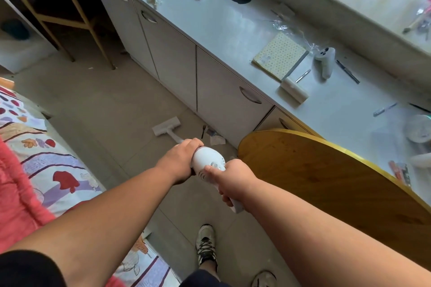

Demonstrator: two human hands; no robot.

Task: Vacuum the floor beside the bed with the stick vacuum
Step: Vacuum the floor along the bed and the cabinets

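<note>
left hand [180, 158] + right hand [234, 178] clamped on stick vacuum [208, 162] | head on floor [112, 105] | no legible writing

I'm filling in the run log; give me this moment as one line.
left hand: gripping vacuum body | right hand: on handle | floor head: on floor near cabinet

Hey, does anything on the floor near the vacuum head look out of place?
Yes. A small black fork lies on the floor against the cabinet, with crumpled paper scraps beside it, just right of the vacuum head. The fork looks too big to vacuum up.
</note>
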